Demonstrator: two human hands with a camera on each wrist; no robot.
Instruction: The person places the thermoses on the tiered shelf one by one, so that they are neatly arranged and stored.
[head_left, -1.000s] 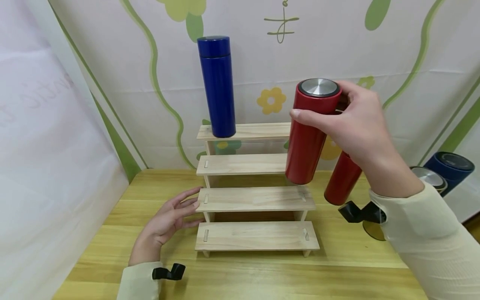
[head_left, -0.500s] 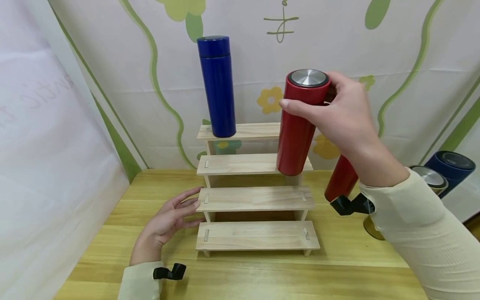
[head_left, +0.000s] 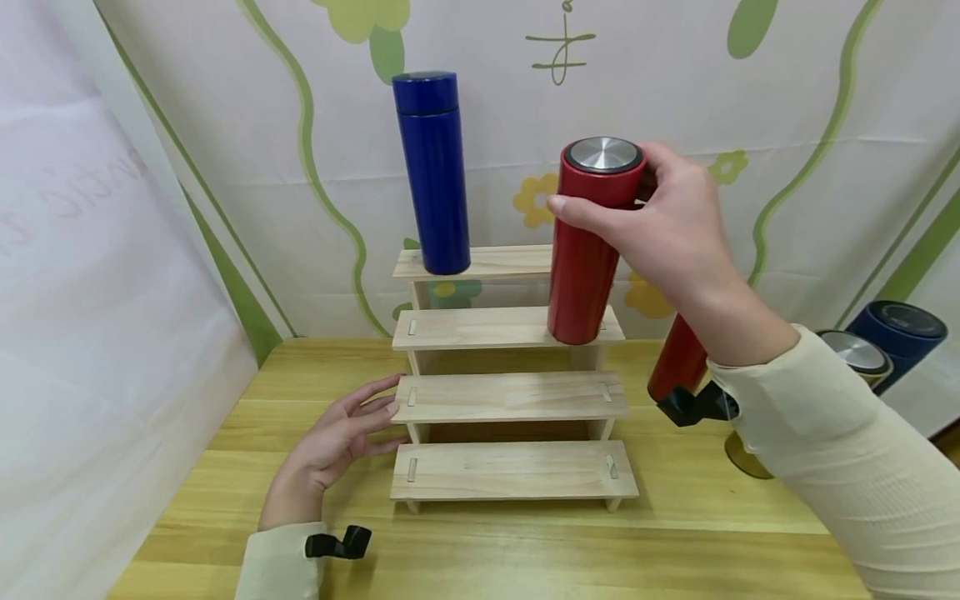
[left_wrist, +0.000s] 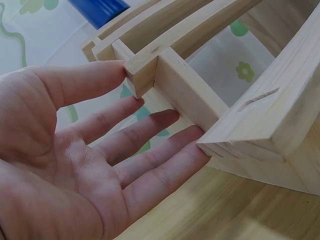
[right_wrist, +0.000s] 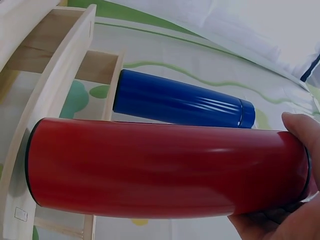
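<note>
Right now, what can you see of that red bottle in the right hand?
The red bottle is a tall, glossy cylinder with a metallic-looking disc in a black ring on top and a dark rim below. Roughly upright, it is gripped near the top by the right hand. Its lower end shows over the wooden stand, toward the right; contact is unclear.

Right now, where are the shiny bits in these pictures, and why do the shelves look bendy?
Right wrist view: white streaks on the blue flask, softer shine on the red flask; head view: the silver end gleams; both wrist views: the wooden boards curve, probably from a wide lens, since they look nearly straight in the head view.
</note>
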